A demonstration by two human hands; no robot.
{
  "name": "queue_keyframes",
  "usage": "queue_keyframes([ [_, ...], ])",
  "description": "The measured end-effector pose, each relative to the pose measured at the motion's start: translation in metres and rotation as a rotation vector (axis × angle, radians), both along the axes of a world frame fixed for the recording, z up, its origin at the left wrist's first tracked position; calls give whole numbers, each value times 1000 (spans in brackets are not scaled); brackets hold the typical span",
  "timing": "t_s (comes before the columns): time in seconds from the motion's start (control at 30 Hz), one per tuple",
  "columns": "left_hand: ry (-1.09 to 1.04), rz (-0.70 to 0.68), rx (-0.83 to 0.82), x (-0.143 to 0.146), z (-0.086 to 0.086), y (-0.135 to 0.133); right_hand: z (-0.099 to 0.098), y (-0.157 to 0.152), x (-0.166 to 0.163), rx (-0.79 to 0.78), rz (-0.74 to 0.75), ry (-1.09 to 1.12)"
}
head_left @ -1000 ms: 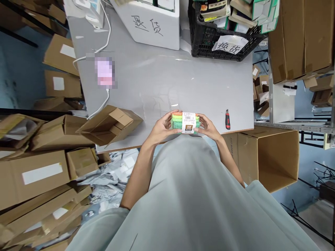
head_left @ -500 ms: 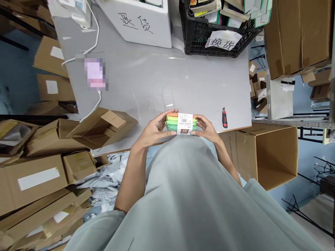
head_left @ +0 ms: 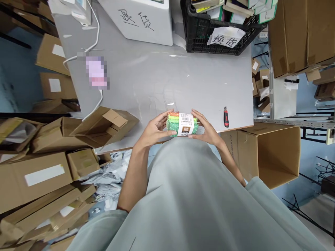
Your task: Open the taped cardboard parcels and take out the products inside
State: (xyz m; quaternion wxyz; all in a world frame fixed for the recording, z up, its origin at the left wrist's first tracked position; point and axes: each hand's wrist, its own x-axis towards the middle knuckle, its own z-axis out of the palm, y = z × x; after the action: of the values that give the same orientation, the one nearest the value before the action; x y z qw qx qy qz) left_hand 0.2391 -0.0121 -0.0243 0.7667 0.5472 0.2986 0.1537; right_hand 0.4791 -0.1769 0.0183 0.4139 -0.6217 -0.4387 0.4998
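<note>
A pack of scouring sponges [head_left: 172, 126], orange, yellow and green in layers with a white printed paper band round the middle, is held at the table's near edge. My left hand [head_left: 156, 128] grips its left end, thumb along the front and fingers behind. At the right end, my right hand [head_left: 206, 129] has its thumb under the pack's lower edge and its fingers raised beside the top. The band's barcode and a brown label face me. To the right on the table lies a red and black utility knife [head_left: 226, 118].
On the grey table [head_left: 146, 76] stand a white foam box [head_left: 146, 26] and a black crate [head_left: 222, 40] of books. A pixelated phone-like object [head_left: 96, 71] lies left on a white cable. An open carton [head_left: 104, 127] sits front left; a large open carton [head_left: 277, 153] stands lower right.
The sponge pack has tilted, so more of its green front and brown label shows. My right hand's fingers have lifted and spread from its right end. The view has shifted slightly.
</note>
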Motion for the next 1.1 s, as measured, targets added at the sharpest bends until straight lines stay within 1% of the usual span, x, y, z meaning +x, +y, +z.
queue_keyframes([
  [0.13, -35, -17, 50, 2, 10, 2, -1, 2, -6, 35, -11, -7],
  [0.27, -59, -26, 84, 3, 15, 5, -4, 3, -11, -10, -66, -31],
  [0.37, -60, -28, 117, 2, 14, 6, -2, 3, -12, -15, -88, -56],
  [0.6, -69, 4, 154, 2, 11, 3, 3, 5, -11, 45, -117, -103],
  [0.73, -81, 21, 187, 2, 12, 3, 4, 5, -11, 71, -112, -105],
  [0.97, -81, 37, 213, 0, 9, 4, 5, 5, -13, 46, -99, -125],
  [1.1, -83, 45, 224, -1, 8, 2, 4, 5, -13, 68, -86, -117],
])
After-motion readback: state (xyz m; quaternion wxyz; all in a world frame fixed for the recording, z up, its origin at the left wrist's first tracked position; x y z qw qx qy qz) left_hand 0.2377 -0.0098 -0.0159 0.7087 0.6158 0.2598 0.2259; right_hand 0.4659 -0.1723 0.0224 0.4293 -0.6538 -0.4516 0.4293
